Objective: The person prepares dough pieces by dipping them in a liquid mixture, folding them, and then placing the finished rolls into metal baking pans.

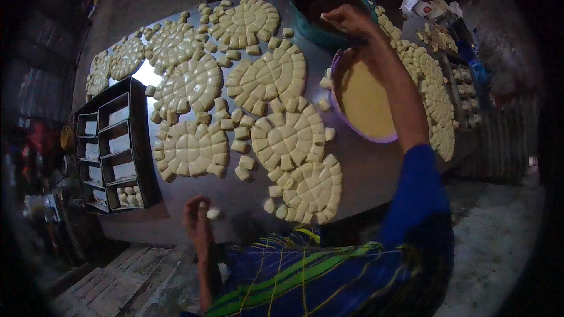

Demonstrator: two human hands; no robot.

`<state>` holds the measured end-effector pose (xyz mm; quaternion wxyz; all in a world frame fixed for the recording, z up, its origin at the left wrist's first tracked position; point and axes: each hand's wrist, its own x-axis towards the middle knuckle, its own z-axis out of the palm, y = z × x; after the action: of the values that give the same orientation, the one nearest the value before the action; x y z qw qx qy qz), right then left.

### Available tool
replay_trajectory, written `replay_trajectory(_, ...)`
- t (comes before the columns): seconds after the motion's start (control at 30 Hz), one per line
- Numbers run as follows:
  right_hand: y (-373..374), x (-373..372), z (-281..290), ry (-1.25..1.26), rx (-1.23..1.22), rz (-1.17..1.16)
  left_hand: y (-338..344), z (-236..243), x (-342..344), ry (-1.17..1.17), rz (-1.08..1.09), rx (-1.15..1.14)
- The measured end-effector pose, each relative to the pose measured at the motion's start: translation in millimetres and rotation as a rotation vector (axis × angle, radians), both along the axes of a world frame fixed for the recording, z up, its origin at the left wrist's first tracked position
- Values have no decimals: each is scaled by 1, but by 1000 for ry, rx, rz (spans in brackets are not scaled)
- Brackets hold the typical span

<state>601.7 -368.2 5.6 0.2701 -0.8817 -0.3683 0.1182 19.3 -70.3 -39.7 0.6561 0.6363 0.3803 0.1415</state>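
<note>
At lower left, the left hand (197, 218) curls by a dough piece (213, 213), grip unclear; upper right, the right hand (353, 22), fingers bunched, overhangs a green basin (314, 34) apparently placed within reach.

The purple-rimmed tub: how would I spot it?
Find the table spread with scored dough rounds. On its right half, partly under the right forearm, sits a round tub with yellow contents. Its purple rim sets it apart from the green tub beyond.

Glossy dough (189, 85), matt metal tray (143, 158), smooth metal tabletop (361, 167)
</note>
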Motion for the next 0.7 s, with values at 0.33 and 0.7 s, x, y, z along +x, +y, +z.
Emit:
replay_trajectory(0.33,25,64,-38,259,-493,10,11,2,4,-45,133,-10)
replay_trajectory(0.7,-4,35,25,767,31,-22,-1,23,28,-53,153,-128)
